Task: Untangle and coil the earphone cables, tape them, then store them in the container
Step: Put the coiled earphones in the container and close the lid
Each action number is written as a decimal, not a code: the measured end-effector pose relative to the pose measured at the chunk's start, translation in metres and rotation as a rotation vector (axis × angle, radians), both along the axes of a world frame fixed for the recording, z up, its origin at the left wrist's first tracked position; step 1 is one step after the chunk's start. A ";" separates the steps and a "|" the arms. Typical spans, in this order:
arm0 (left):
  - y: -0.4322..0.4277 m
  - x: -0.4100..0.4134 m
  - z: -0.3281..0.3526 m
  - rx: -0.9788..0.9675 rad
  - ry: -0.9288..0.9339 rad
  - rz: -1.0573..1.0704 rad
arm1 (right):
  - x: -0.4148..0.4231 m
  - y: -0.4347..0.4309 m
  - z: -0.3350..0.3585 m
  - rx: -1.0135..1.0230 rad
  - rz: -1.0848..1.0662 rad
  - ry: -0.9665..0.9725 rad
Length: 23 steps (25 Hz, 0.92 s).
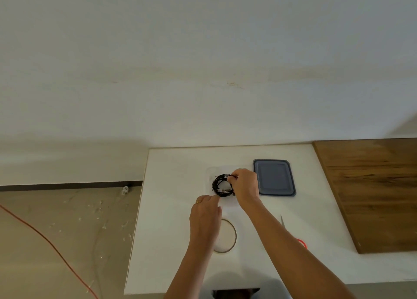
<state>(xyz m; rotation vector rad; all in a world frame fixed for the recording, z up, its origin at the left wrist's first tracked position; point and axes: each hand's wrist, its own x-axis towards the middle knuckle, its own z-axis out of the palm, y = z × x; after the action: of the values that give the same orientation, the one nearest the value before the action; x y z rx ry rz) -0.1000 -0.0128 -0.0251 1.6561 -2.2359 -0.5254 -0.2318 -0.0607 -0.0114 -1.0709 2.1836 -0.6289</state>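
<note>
Your right grip pinches the black earphone coil at its 2 o'clock edge, just at 9 o'clock of the grey lid on the tabletop. Your left grip lies with fingers straight, just beside the coil's 7 o'clock.

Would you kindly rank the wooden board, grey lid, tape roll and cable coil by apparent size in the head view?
1. wooden board
2. grey lid
3. tape roll and cable coil: they look alike; the roll is nearer the camera and partly hidden by the left hand.
</note>
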 end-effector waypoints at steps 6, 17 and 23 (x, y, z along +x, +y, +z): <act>0.006 0.007 -0.006 0.146 0.109 0.058 | 0.004 -0.005 0.004 0.234 0.379 0.500; 0.005 0.025 0.001 0.404 0.384 0.243 | -0.092 0.054 -0.027 0.080 -0.484 0.216; -0.012 0.017 -0.006 0.456 0.375 0.225 | -0.095 0.044 -0.037 0.142 -0.457 0.217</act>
<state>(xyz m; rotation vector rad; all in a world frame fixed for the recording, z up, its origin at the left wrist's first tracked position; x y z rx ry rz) -0.0834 -0.0246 -0.0313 1.7965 -1.7174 -1.2390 -0.3272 -0.0165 -0.0486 -0.5877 2.6482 -0.5582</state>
